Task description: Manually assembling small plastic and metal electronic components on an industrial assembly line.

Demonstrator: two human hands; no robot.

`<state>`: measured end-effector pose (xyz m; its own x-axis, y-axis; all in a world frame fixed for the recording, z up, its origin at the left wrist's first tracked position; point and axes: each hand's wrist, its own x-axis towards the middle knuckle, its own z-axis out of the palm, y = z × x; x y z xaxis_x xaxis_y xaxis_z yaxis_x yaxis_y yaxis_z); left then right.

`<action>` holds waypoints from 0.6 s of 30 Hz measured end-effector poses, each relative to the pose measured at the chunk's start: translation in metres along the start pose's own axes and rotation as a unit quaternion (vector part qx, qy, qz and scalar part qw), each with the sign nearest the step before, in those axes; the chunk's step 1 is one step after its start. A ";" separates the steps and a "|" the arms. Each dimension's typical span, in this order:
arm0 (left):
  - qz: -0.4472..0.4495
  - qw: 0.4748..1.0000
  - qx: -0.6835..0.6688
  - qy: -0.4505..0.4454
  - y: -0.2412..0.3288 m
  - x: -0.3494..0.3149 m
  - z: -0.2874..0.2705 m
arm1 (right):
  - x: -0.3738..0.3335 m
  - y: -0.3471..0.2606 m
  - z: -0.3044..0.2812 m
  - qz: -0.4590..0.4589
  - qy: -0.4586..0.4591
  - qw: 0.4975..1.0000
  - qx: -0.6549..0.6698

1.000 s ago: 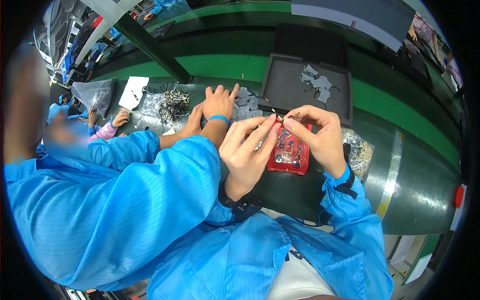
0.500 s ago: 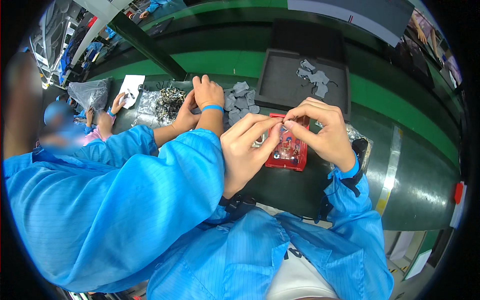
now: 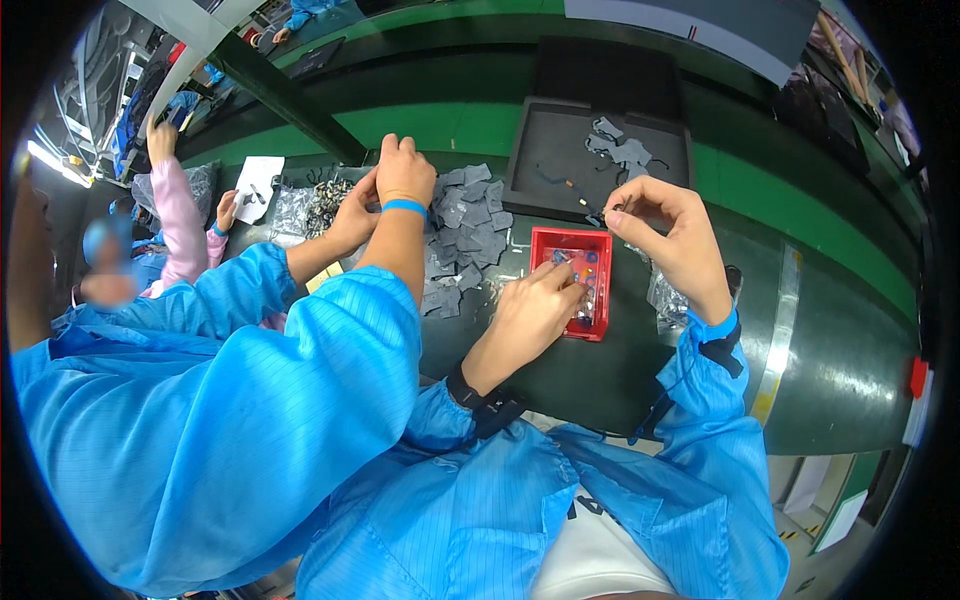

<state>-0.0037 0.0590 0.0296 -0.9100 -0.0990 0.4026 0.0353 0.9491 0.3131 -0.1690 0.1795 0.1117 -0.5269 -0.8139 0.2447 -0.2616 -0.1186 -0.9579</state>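
"Any writing?"
"Partial dark print on the white shirt (image 3: 595, 562)."
"The thin dark cable with an orange segment (image 3: 570, 184)?"
"Pinched by the right hand (image 3: 672, 232) above the black rectangular tray (image 3: 545, 140)'s near edge, long axis slanting toward its left edge."
"The left hand (image 3: 532, 312)?"
"Fingers inside the red plastic box (image 3: 605, 290); cannot tell its grip."

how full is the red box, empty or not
Not empty: small parts show inside the red box. How full, I cannot tell; the left hand covers part of it.
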 end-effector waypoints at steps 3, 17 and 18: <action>-0.008 0.999 -0.051 -0.012 -0.005 -0.001 0.002 | 0.000 0.001 -0.001 -0.001 -0.011 1.000 -0.012; -0.240 0.756 -0.581 0.185 -0.009 0.019 -0.055 | 0.000 0.010 0.023 0.015 -0.105 0.994 0.024; -0.241 0.755 -0.581 0.185 -0.012 0.017 -0.056 | 0.001 0.010 0.024 0.015 -0.106 0.994 0.024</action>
<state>0.0035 0.0290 0.0808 -0.7622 -0.6302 0.1479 0.2718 -0.1042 0.9567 -0.1531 0.1636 0.0989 -0.3507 -0.9183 0.1839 -0.2068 -0.1156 -0.9715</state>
